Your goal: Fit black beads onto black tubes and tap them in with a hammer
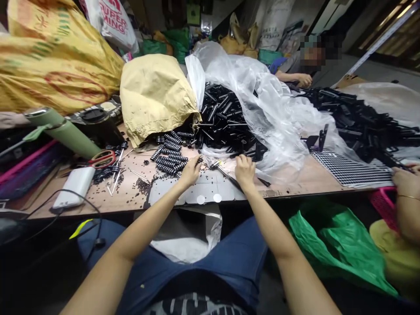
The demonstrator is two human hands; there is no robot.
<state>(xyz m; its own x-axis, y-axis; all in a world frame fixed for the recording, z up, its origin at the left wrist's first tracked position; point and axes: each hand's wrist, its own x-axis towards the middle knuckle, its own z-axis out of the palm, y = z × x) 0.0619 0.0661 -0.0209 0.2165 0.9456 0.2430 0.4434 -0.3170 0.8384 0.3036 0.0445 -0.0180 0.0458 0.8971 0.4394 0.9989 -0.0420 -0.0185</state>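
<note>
Beyond the long, pale-brown table (pixel 315 175) lie dim grey floor (pixel 377 70) and warmly lit bars (pixel 380 39).

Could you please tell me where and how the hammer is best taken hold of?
The hammer is probably best held by its dark handle, coming from the near right with the right hand: its metal head points away left, and the handle slants back beside that hand.

Dark piece (pixel 199 161) at fingertips of left hand (pixel 189 173): too small to identify. Right hand (pixel 245 170): fingertips hidden. Co-worker's arm (pixel 408 208), rightward: cut off.
</note>
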